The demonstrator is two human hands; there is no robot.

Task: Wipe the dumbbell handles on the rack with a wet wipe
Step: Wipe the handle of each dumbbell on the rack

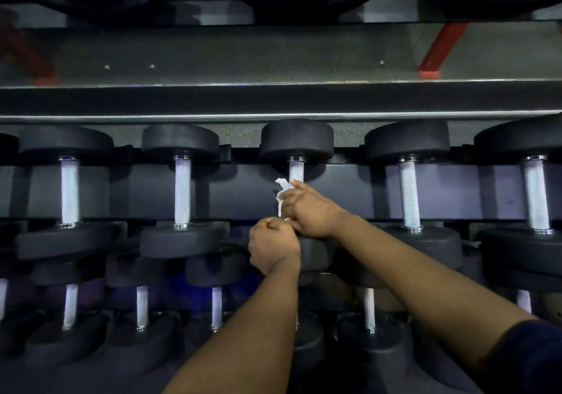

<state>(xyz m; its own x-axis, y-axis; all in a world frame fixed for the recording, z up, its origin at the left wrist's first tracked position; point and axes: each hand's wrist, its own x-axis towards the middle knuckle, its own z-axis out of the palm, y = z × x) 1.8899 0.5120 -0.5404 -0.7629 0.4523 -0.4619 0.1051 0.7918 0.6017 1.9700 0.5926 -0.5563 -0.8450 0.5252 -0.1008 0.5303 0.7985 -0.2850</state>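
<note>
From the head camera we looked down on the middle row of the rack (273,98), where five dumbbells lay side by side with their handles running near to far. Both hands were at the centre dumbbell (297,139). The right hand (307,208) was curled over the near half of the dumbbell handle (296,171), with the wet wipe (281,189) trapped between its fingers and the metal. A crumpled white tail stuck out on the left of the knuckles. We judged that this grip was meant to wrap the wipe round the bar, so that a twist or a slide would clean it all the way round. The left hand (272,246) was balled into a tight fist just near of the right and touching it, over the near weight head. It seemed to pinch the near end of the wipe, probably to keep the wipe taut, though its fingertips were hidden from us. Only the far part of the handle showed bare, so we took the wiping of this bar to be under way. The neighbouring dumbbells (182,192) on either side were untouched by the hands, and we could not tell whether they were clean. A lower row (216,307) lay under our forearms and more weights sat on the upper shelf (213,13). A dark sleeve (532,360) covered the right upper arm.
</note>
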